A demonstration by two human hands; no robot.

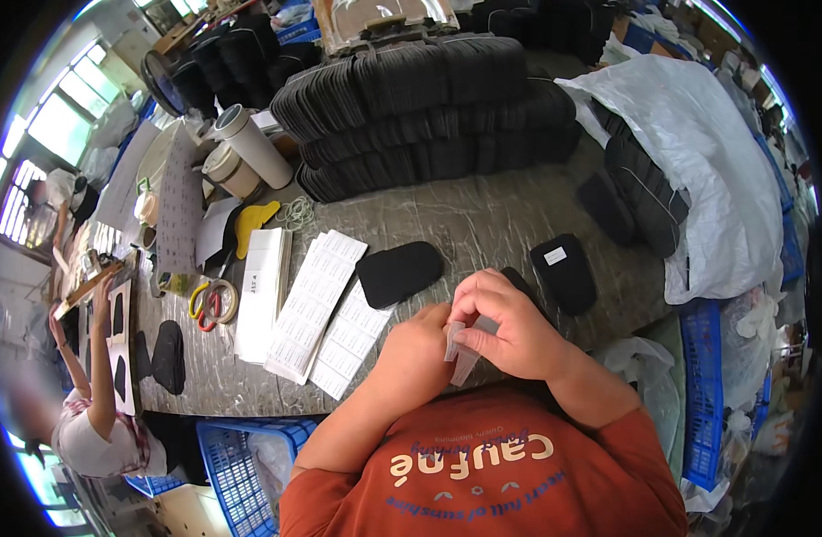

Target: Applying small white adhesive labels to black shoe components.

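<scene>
Close to my body, my right hand [508, 329] pinches a narrow, folded strip of whitish translucent material [466, 364]. My left hand [417, 351] is closed against the same strip; most of its fingers are hidden from view. Just beyond my left hand lies a flat black insole-shaped pad [399, 274]. A second black pad [524, 288] is partly covered by my right hand. To its right rests another black pad [564, 274] with a small white label [554, 257] near its top.
Sheets of printed labels [317, 300], scissors [200, 302] and a tape roll [221, 302] lie left. Bundled black pads [420, 98] form a tall stack behind. A white plastic sack [697, 152] covers more pads at right. A co-worker [98, 421] handles a board at far left.
</scene>
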